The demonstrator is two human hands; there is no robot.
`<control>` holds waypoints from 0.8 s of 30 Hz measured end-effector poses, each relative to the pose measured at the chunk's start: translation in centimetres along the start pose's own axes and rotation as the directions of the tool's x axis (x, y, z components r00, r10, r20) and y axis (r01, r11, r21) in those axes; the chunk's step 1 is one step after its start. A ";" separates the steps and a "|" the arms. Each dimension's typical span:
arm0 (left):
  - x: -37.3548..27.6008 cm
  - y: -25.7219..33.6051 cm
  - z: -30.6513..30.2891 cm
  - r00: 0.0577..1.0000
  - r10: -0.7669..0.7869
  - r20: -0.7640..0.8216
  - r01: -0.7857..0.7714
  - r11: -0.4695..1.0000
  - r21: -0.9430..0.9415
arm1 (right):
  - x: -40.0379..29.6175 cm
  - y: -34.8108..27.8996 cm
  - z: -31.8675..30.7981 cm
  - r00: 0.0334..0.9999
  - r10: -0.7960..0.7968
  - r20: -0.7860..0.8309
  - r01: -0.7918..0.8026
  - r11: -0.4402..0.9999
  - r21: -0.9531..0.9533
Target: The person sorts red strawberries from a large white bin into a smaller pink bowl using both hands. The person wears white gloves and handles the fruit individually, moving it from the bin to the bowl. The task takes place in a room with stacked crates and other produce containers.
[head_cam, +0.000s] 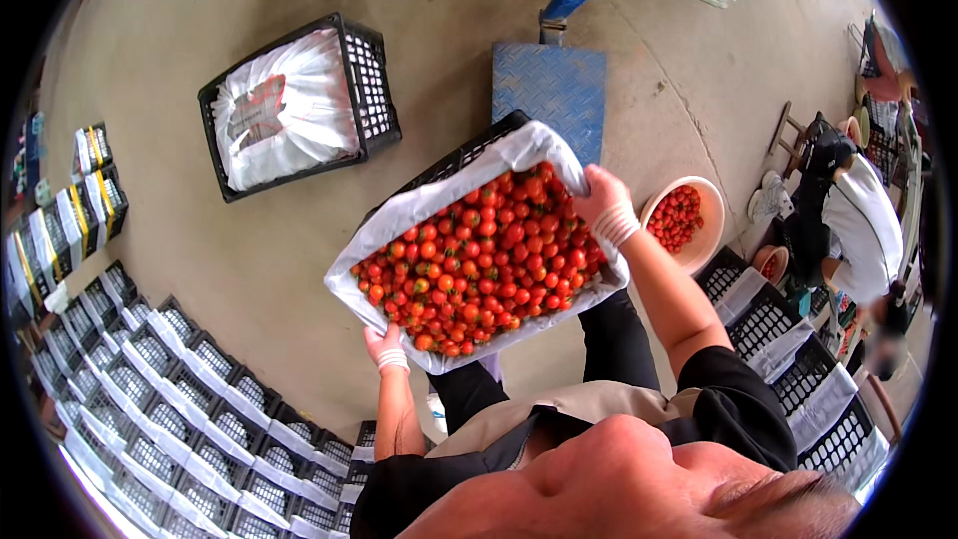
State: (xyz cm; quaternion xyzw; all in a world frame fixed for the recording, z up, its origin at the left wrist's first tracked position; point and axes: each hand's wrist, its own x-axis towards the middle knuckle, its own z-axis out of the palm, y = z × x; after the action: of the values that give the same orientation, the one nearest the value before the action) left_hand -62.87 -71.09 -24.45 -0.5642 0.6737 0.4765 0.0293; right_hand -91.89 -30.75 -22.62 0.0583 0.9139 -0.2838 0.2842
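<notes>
A black plastic crate point(451, 163) with a white liner is held in front of my body, filled with red and orange cherry tomatoes point(479, 262), some with green stems. My left hand point(385, 348) grips its lined edge at the lower left. At the right end, my right hand point(606, 202) holds the rim and liner. Both hands wear pale gloves with striped cuffs. Just past the crate lies the blue tread-plate platform of a floor scale point(548, 90), partly hidden by the crate.
Another black crate point(374, 90) with a tied white bag stands on the floor. A pink tub point(711, 228) of tomatoes is at the right. Stacked crates point(202, 404) fill the lower left; more crates point(763, 322) line the right. A person point(861, 217) bends over farther right.
</notes>
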 end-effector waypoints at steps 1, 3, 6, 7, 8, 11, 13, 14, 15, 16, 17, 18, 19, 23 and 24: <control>-0.3 1.8 0.8 1.000 0.007 0.029 -0.008 0.999 0.046 | 1.0 0.4 -1.7 0.999 0.034 -0.013 -0.034 0.999 0.000; -0.3 5.6 3.0 0.992 0.029 0.125 -0.042 0.995 0.096 | 3.0 2.3 -4.7 0.994 0.093 -0.054 -0.094 0.996 -0.011; 0.2 11.5 8.7 0.973 0.070 0.221 -0.099 0.987 0.127 | 4.9 7.5 -7.9 0.960 0.241 -0.144 -0.243 0.970 0.002; 0.6 13.0 10.9 0.967 0.139 0.212 -0.184 0.961 0.208 | 5.2 9.5 -8.8 0.950 0.274 -0.152 -0.272 0.962 0.036; 0.8 14.8 12.9 0.953 0.162 0.255 -0.239 0.921 0.308 | 5.6 10.9 -9.7 0.938 0.306 -0.163 -0.298 0.952 0.072; 2.0 19.0 19.1 0.912 0.240 0.333 -0.388 0.767 0.510 | 6.7 14.2 -11.3 0.896 0.373 -0.242 -0.360 0.928 0.097; 3.4 20.5 23.1 0.879 0.289 0.379 -0.461 0.718 0.522 | 7.8 17.3 -11.2 0.867 0.428 -0.255 -0.401 0.903 0.153; 4.8 20.8 25.0 0.880 0.289 0.376 -0.460 0.717 0.524 | 8.7 18.0 -11.3 0.866 0.419 -0.271 -0.390 0.907 0.156; 5.2 22.3 26.7 0.874 0.299 0.383 -0.473 0.704 0.530 | 9.4 18.4 -11.7 0.864 0.412 -0.289 -0.381 0.911 0.159; 5.5 23.8 28.2 0.868 0.307 0.389 -0.484 0.692 0.535 | 10.3 18.7 -12.1 0.862 0.404 -0.306 -0.371 0.915 0.160; 6.2 24.7 29.6 0.861 0.297 0.412 -0.491 0.697 0.523 | 11.5 19.0 -12.4 0.858 0.426 -0.288 -0.392 0.904 0.170; 7.2 25.3 30.3 0.853 0.289 0.434 -0.499 0.697 0.515 | 12.3 19.6 -12.3 0.856 0.430 -0.287 -0.388 0.901 0.194; 7.6 25.0 30.6 0.849 0.303 0.433 -0.518 0.642 0.566 | 13.0 20.1 -12.2 0.855 0.432 -0.287 -0.382 0.899 0.215; 7.5 24.6 30.0 0.838 0.255 0.482 -0.496 0.724 0.479 | 14.2 22.3 -10.3 0.880 0.361 -0.309 -0.216 0.883 0.416; 7.6 23.1 29.2 0.846 0.293 0.446 -0.485 0.770 0.415 | 14.0 22.0 -10.2 0.889 0.338 -0.309 -0.147 0.850 0.506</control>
State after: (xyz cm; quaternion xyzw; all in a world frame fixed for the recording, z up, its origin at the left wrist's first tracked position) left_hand -98.40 -58.99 -30.67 -0.2849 0.8621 0.3691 0.1986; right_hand -102.62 -7.57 -34.09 0.2972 0.8402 -0.4401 0.1099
